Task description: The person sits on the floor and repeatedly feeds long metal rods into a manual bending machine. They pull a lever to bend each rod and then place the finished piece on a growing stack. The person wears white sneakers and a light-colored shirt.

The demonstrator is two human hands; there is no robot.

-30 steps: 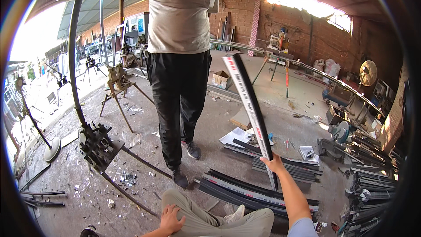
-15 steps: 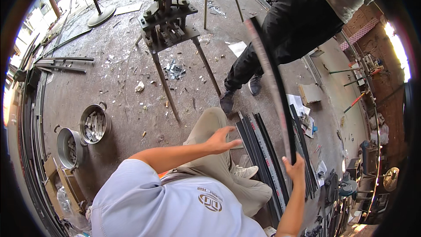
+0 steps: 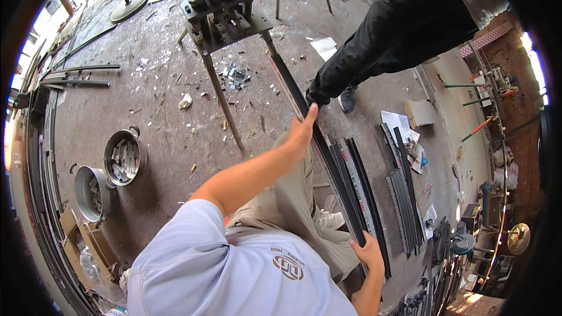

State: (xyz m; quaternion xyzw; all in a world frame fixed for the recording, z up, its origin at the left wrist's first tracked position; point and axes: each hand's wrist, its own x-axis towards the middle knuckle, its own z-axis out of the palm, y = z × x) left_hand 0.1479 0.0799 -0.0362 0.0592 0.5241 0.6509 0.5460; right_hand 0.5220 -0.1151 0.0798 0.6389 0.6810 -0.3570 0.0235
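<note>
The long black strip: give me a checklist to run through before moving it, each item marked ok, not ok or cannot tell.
1. Left hand on the strip: ok, partway along.
2. Right hand on the strip: ok, toward the near end.
3. Far end clear of the metal stand: cannot tell; they overlap in view.
4. Strip clear of the other person's dark trouser leg: cannot tell; very close in view.
5. Floor free of scraps: not ok, littered.
6. Strip clear of the metal pots: ok, well apart.

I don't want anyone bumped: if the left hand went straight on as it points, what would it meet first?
Beyond the black strip it holds, the left hand would probably meet the other person's trouser leg first, though depth is unclear.
</note>
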